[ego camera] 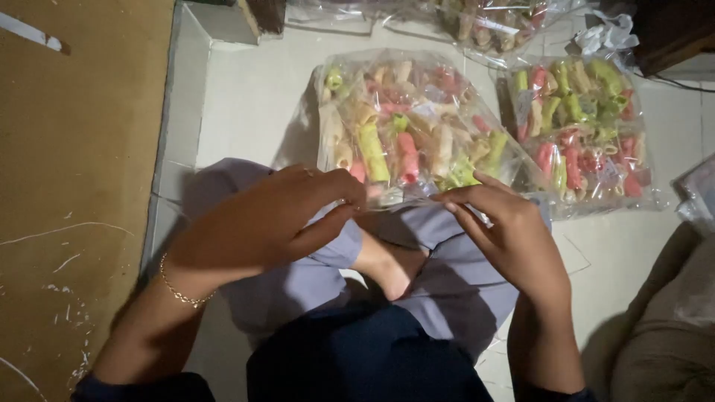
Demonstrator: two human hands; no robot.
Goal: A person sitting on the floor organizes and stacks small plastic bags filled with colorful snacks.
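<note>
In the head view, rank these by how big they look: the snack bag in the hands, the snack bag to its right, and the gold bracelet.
1. Held snack bag, gripped at its lower edge by the left hand and right hand.
2. Right snack bag; it looks somewhat smaller but lies farther off, so true size is unsure.
3. Bracelet, clearly smallest.

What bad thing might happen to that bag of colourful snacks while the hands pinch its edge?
1. Both the left hand and right hand grip only the near edge of the snack bag; the thin clear plastic might tear.
2. If that edge is open, snacks might spill onto the floor.
3. Pressing down may crush the brittle-looking snacks, and a second bag lies close beside it.
</note>
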